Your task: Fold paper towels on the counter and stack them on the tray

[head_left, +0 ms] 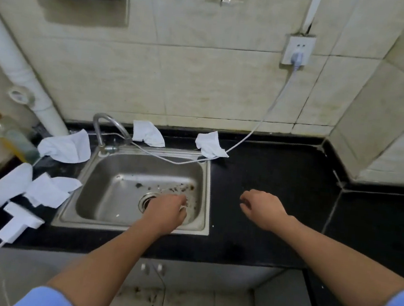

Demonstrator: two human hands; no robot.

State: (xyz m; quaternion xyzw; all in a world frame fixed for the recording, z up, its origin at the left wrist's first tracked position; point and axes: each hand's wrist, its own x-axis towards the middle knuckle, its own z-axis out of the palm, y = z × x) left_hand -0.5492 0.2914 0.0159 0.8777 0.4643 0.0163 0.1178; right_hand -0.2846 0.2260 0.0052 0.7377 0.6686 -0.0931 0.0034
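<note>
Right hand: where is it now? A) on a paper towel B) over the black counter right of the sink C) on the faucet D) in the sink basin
B: the right hand hovers over the black counter to the right of the sink, fingers loosely curled and holding nothing.

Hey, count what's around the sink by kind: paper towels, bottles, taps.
Paper towels: 6 (the left ones overlap, so roughly)
Bottles: 1
Taps: 1
Total: 8

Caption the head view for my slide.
Left hand over the sink, right hand above the black counter; crumpled paper towels lie around.
</note>
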